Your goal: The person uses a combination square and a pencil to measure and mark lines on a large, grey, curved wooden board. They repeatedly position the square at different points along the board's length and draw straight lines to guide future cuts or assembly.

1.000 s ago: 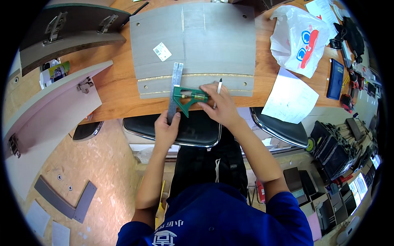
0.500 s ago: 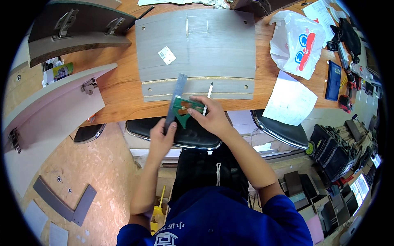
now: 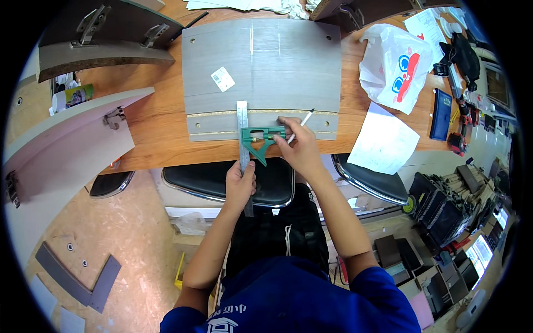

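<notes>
- A grey panel [image 3: 288, 77] lies flat at upper middle.
- A steel ruler [image 3: 242, 119] stands nearly vertical left of center, overlapping the panel's lower edge.
- A green square head [image 3: 262, 154] crosses it mid-frame, pointed tip downward.
- A dark-tipped white pen [image 3: 307, 117] slants toward the upper right.

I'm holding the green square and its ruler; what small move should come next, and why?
Perhaps ease the green square head toward yourself to meet the near edge of the gray workpiece: in this view the head overlaps that edge. Your left hand grips the steel ruler, and your right hand holds the head and white pen.
</notes>
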`<state>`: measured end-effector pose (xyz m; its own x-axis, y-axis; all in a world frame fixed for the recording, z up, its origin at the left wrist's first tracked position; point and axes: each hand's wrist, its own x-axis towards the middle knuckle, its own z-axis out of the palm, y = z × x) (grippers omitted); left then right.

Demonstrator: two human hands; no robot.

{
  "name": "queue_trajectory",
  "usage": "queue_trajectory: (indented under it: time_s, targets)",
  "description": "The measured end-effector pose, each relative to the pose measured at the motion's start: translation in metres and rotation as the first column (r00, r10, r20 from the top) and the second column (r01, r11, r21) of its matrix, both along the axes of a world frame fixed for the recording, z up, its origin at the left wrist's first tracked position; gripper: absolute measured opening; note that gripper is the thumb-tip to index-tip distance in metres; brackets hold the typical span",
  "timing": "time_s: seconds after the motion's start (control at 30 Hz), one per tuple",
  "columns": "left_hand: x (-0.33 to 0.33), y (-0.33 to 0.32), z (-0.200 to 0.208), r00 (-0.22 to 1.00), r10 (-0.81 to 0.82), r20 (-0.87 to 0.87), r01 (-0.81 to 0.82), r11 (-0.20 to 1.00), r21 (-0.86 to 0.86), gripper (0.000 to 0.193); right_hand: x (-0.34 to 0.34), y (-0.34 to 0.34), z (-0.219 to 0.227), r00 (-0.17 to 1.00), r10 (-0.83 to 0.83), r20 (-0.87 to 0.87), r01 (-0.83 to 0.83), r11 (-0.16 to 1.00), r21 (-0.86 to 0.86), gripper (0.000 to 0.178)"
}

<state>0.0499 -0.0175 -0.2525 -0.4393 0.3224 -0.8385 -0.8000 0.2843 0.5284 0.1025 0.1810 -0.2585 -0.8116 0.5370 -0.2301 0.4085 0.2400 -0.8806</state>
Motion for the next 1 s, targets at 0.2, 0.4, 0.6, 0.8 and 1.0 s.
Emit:
queue_trajectory:
  time_s: [0.2, 0.4, 0.6, 0.8, 1.0]
  targets:
    - [0.0, -0.001, -0.034, 0.994, -0.073, -0.087, 0.068, 0.996, -0.061, 0.024, 0.01, -0.005, -0.019, 0.999, 0.004, -0.05, 0.004, 0.988, 0.153, 0.041]
    - [-0.006, 0.003, -0.056, 0.995, -0.026, -0.093, 0.028, 0.999, 0.028, 0.028, 0.02, 0.003, -0.041, 0.983, 0.183, -0.012, -0.154, 0.858, 0.49, 0.055]
    - [-0.01, 0.01, -0.06, 0.996, -0.038, -0.085, 0.04, 0.999, 0.017, 0.029, 0.027, 0.004, -0.059, 0.976, 0.213, -0.038, -0.16, 0.829, 0.535, 0.07]
    - [-0.02, 0.014, -0.062, 0.994, -0.049, -0.097, 0.051, 0.999, 0.013, 0.03, 0.021, 0.004, -0.068, 0.975, 0.219, -0.036, -0.165, 0.826, 0.539, 0.078]
    - [-0.026, 0.019, -0.053, 0.994, -0.056, -0.095, 0.058, 0.998, 0.025, 0.03, 0.011, 0.014, -0.07, 0.977, 0.205, -0.054, -0.146, 0.838, 0.526, 0.078]
